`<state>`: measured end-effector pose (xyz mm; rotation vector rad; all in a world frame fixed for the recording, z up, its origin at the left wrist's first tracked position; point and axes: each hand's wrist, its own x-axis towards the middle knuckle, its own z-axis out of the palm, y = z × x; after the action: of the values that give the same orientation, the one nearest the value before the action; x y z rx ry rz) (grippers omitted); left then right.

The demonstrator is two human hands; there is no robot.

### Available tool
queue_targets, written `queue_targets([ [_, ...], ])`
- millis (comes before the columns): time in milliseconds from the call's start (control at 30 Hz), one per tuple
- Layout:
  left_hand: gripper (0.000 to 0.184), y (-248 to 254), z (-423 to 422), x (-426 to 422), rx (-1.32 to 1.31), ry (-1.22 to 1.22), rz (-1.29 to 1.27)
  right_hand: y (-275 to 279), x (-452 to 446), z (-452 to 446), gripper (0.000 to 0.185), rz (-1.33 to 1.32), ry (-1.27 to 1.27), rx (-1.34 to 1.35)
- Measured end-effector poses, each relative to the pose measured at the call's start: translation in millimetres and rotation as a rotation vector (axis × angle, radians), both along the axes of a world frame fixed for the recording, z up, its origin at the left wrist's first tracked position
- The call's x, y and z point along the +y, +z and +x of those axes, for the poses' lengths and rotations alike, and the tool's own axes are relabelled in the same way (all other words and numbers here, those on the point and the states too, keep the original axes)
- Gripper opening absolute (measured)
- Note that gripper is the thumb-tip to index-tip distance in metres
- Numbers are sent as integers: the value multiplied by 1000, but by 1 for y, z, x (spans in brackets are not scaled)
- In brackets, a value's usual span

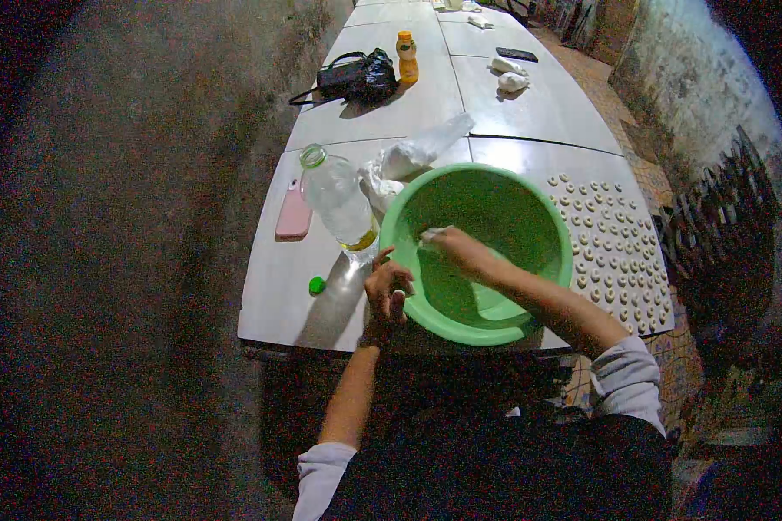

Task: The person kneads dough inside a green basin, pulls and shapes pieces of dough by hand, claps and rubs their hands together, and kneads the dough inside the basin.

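A large green basin stands near the front edge of the white table. Inside it, my right hand is closed on something white near the basin's left inner wall; what it is cannot be made out. My left hand is at the basin's left rim, its fingers apart and bent, holding nothing. A large clear bottle with no cap stands just beyond my left hand, and a green cap lies on the table to its left. Behind the basin is a crumpled clear plastic bag with white contents.
Rows of small pale rings cover the table's right side. A pink phone lies at the left edge. Farther back are a black bag, an orange bottle, white bundles and a dark phone.
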<state>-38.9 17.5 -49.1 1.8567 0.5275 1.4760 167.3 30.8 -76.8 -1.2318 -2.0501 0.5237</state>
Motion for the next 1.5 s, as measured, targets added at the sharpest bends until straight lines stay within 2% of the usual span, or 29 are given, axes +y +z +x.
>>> queue_targets([
  [33,57,2,-1,0,33,23,-19,1,0,-17,42,-150,1,64],
  [67,57,4,-3,2,66,47,-36,3,-5,-24,40,242,-39,-383],
  [100,57,8,-7,6,124,49,94,15,-9,-26,40,243,-39,-382],
  [167,57,13,-7,6,148,50,75,54,-24,-31,22,-74,56,-304],
  [267,51,10,-8,7,128,38,-119,76,-45,-27,30,-299,301,-348],
  [333,41,12,-8,12,126,17,155,58,-62,-18,9,-174,358,-264],
  [367,38,10,-7,5,55,-54,-113,47,-67,-13,15,-342,351,-214],
  [400,38,12,-7,7,47,-55,-95,59,-70,-11,26,-508,341,-164],
  [433,39,15,-7,9,113,-25,8,93,-79,-12,26,-566,261,-154],
  [467,40,17,-7,10,179,4,111,92,-73,-5,26,-555,255,-159],
  [533,45,27,-6,5,162,-31,36,78,-50,17,24,-245,-10,-88],
  [633,49,21,-6,7,179,-30,93,51,-3,36,22,-378,-208,-19],
  [700,49,17,-3,4,178,-32,74,22,27,40,19,-144,-366,-195],
  [733,50,15,-3,2,188,-29,38,15,27,25,24,-68,-330,-223],
  [767,44,14,-3,1,226,-7,70,-12,24,13,25,-83,-278,13],
  [800,44,12,-3,0,224,-8,77,-18,20,4,23,-196,-49,83],
  [833,39,12,-2,0,221,-20,17,13,1,-14,19,-214,-6,-362],
  [867,38,11,-2,0,226,-37,-26,39,-25,-21,15,-352,94,-190],
  [933,35,11,-2,-1,236,-68,-113,51,-51,-13,13,-281,266,-334],
  [1000,43,18,0,8,323,22,281,56,-67,10,20,-532,382,-160],
  [1033,43,22,1,11,311,24,301,59,-69,20,23,-656,381,-442],
  [1067,44,24,1,9,312,5,249,70,-77,28,27,-695,345,-233],
  [1133,46,25,-3,4,325,-36,146,114,-83,34,28,-757,384,-511],
  [1167,43,21,-3,5,311,-82,49,93,-74,48,27,-801,207,-381],
  [1200,41,17,-3,7,295,-122,-49,95,-71,56,24,-628,163,-377],
  [1267,35,32,0,7,363,-10,398,88,-65,73,21,-448,98,-387],
  [1333,31,44,-1,1,393,-58,371,52,-60,88,29,-260,-339,-523],
  [1367,32,44,0,2,381,-22,385,38,-61,88,27,-224,-354,-579],
  [1500,31,35,-1,3,344,20,364,86,-88,31,13,-502,-297,-694],
])
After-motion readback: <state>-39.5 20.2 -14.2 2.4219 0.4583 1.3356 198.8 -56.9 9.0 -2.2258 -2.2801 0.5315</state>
